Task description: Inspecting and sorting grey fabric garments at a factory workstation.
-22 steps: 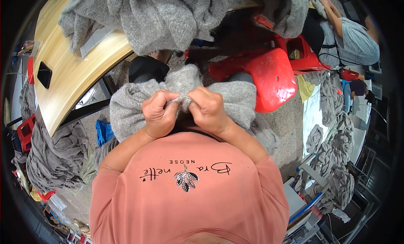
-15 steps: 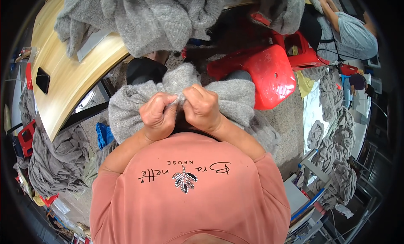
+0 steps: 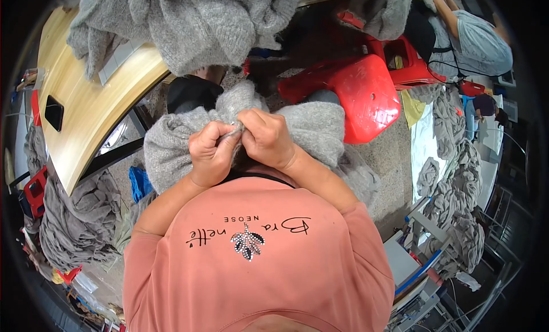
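Lying bunched across the person's lap at the centre of the frame, the grey knitted sweater [image 3: 171,152] runs with its long axis from left to right, one lobe sagging to the lower left and the other spreading right toward the red plastic stool [image 3: 357,94]. A small peak of the knit rises at its upper middle, pointing to the top of the frame. Which end is the neck or hem cannot be made out, since the cloth is crumpled and its lower edge is hidden behind the arms and the pink shirt [image 3: 257,269].

Both hands sit just above the shirt, knuckles nearly touching. The left hand [image 3: 213,154] is closed, its fingers curled and pinching a fold of the knit. The right hand [image 3: 266,137] is also closed, gripping the same fold just beside it. What lies between the fingertips is too small to tell.

Above, a heap of grey knitwear [image 3: 194,23] hangs over the curved wooden table [image 3: 86,112] at upper left and is cut off by the top edge. A dark phone [image 3: 54,112] lies on the table near the left rim. More grey garments are piled at lower left [image 3: 74,217] and down the right side [image 3: 457,189]. Another person in a pale top [image 3: 477,43] sits at upper right, partly cut off by the rim.
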A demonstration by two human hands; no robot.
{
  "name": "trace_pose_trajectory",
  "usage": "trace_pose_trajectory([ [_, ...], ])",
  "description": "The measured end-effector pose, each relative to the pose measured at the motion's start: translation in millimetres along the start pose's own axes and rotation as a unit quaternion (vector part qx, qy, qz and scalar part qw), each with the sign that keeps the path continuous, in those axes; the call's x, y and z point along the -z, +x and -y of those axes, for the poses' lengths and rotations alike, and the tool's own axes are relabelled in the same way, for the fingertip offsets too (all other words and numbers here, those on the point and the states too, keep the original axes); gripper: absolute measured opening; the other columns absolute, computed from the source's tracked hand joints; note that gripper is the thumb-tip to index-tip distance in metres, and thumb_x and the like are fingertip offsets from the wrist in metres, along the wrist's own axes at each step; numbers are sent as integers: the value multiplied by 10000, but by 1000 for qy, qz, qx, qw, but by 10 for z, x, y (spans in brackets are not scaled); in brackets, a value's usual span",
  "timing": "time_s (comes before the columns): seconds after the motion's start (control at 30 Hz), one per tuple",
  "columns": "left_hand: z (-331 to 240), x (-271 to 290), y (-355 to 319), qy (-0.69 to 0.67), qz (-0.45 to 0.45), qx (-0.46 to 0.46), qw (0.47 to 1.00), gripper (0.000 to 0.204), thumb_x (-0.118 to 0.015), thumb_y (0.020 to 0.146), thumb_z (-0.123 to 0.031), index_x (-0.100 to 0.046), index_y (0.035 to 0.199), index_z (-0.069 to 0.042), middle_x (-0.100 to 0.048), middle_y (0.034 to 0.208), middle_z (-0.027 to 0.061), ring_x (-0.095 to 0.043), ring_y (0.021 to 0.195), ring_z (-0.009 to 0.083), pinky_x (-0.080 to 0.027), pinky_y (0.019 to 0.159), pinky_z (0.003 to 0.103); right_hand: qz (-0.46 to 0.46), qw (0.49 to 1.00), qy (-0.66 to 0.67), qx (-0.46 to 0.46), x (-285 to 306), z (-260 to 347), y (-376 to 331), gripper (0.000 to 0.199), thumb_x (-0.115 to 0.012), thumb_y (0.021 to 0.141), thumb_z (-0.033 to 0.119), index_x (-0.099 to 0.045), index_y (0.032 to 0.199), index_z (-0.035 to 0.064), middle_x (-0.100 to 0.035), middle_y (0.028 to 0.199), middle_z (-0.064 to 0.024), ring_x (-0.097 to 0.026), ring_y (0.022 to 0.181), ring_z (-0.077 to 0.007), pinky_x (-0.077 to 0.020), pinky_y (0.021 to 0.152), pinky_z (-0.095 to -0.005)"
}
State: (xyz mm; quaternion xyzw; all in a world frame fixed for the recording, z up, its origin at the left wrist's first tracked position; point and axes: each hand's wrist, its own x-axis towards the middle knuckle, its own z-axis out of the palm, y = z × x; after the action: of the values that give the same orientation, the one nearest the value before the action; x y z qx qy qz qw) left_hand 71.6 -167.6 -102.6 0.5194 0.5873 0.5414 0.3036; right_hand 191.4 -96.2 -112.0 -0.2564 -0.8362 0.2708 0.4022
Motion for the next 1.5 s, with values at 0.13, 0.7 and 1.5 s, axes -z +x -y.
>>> trace_pose_trajectory([
  [0.13,-44,-20,40,-19,-6,-50,999,55,-575,732,56,-546,742,11,-539,621,28,-461,529,51,-371,474,186,42,992,111,-39,89,-18,-1,230,-519,576,-62,-524,798,-5,-545,666,-118,-541,542,-269,-430,467,-324],
  [0.7,137,352,240,78,141,81,984,71,-628,676,-55,-590,697,0,-552,582,102,-515,505,151,-393,477,267,186,978,-10,-96,375,-137,-80,246,-564,651,16,-541,896,9,-566,848,-113,-532,826,-281,-399,740,-380],
  [1.5,70,178,216,-196,232,289,908,73,-636,716,-67,-597,707,-7,-537,612,-28,-467,546,32,-363,467,189,75,940,275,-187,101,7,-65,65,-546,690,-53,-540,740,-11,-499,677,-55,-472,585,-111,-374,504,-232],
])
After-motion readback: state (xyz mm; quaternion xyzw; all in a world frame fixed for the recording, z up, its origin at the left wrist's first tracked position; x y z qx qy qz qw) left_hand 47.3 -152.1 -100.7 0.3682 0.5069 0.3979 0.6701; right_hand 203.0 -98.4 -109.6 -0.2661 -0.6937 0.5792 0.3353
